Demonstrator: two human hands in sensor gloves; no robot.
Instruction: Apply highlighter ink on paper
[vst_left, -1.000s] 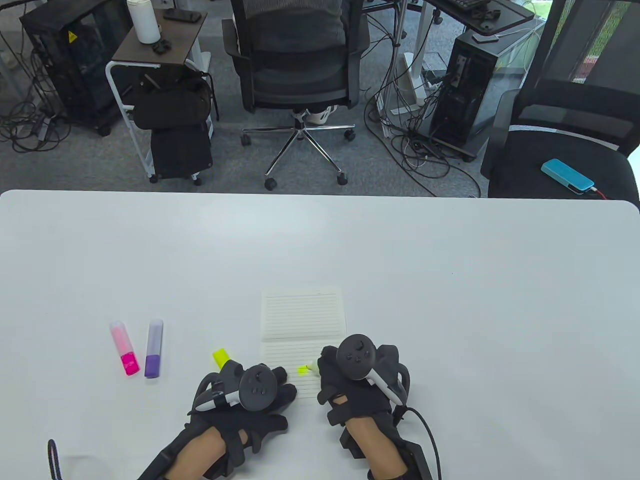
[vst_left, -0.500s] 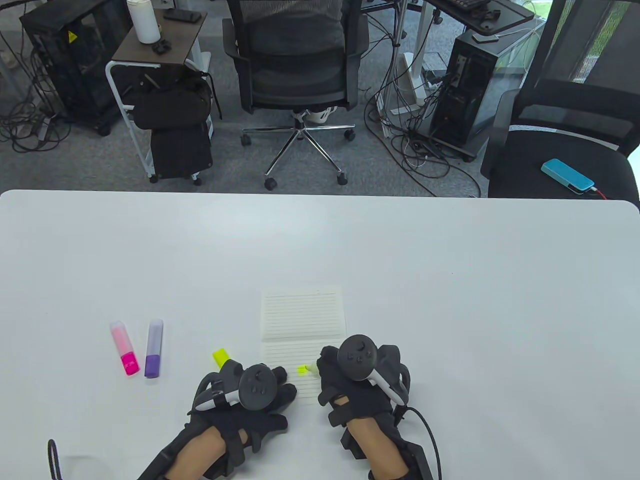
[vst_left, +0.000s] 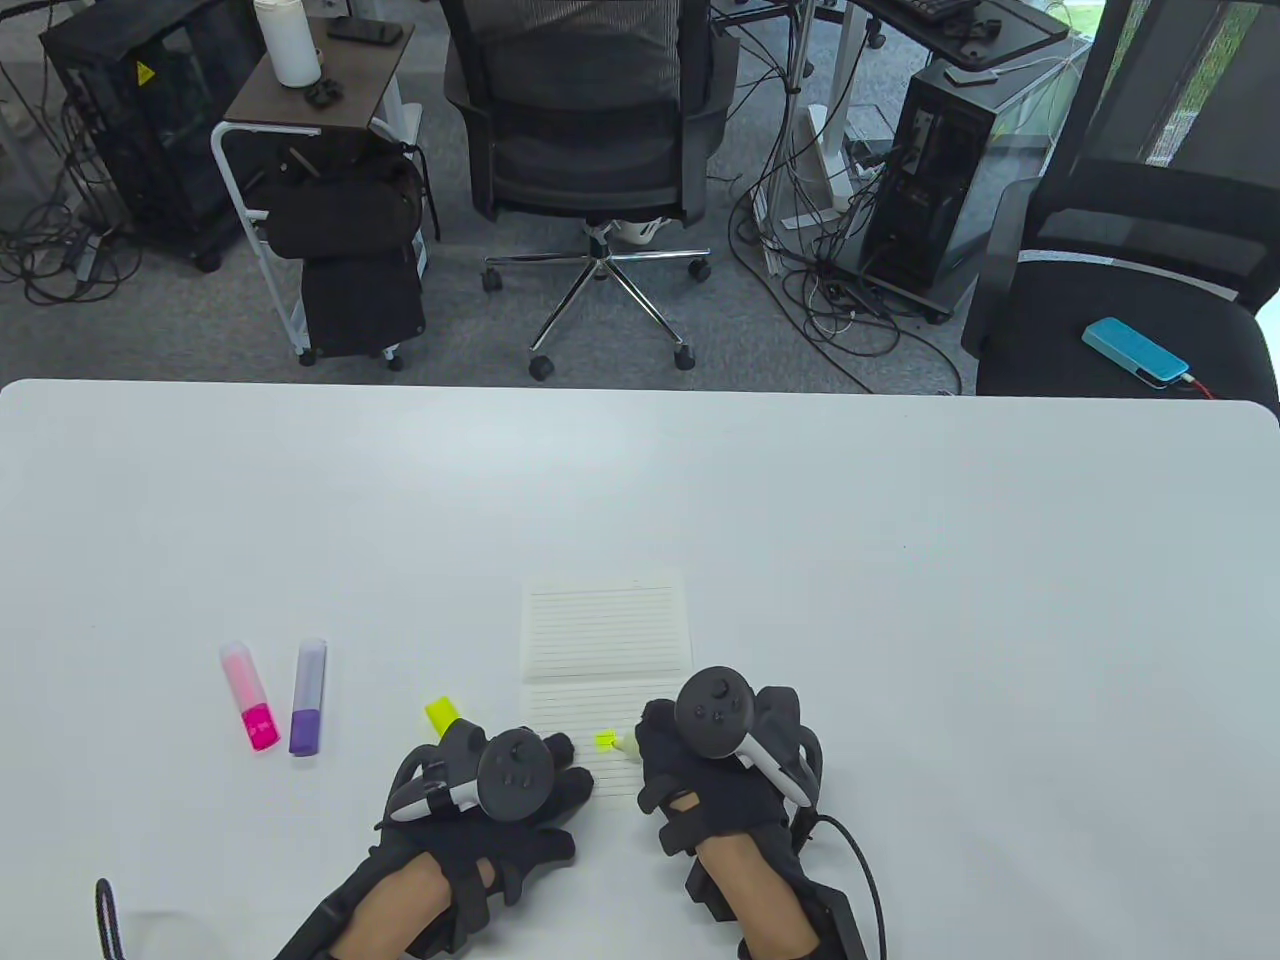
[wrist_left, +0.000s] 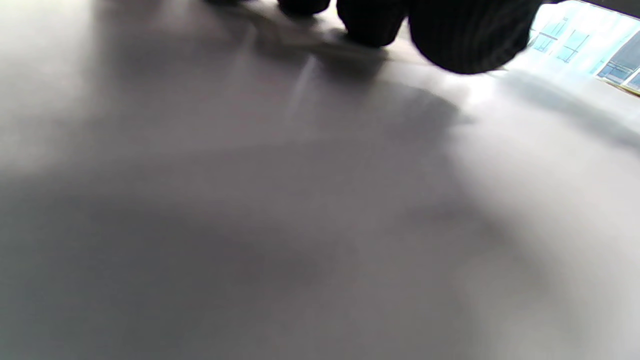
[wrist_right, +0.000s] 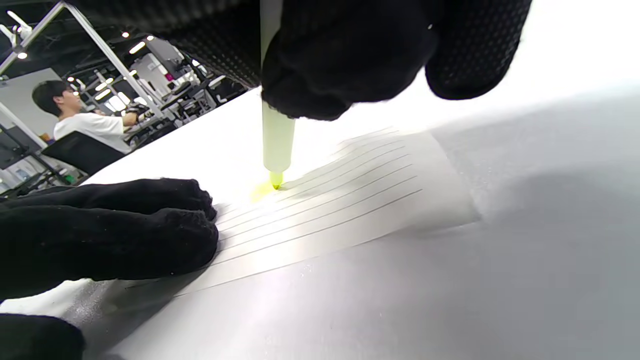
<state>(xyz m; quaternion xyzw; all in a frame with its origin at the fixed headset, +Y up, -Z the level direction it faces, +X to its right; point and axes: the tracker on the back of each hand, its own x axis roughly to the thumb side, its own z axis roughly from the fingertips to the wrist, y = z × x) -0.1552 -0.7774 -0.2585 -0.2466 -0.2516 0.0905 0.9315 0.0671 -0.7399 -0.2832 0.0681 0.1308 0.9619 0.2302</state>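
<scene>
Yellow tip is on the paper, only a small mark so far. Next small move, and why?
Probably drag the yellow highlighter sideways along the ruled line. Its tip already touches the paper beside a short yellow mark; the right hand grips it upright, and the left hand rests its fingers on the sheet's near left corner, holding it down.

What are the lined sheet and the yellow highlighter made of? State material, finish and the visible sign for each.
Lined sheet: looks like thin matte paper, off-white with printed ruled lines and a fold crease across it; it lies flat on the table.
Yellow highlighter: probably plastic, a smooth, pale translucent barrel. Its tip leaves a yellow mark, so likely felt, though too small to tell.
</scene>
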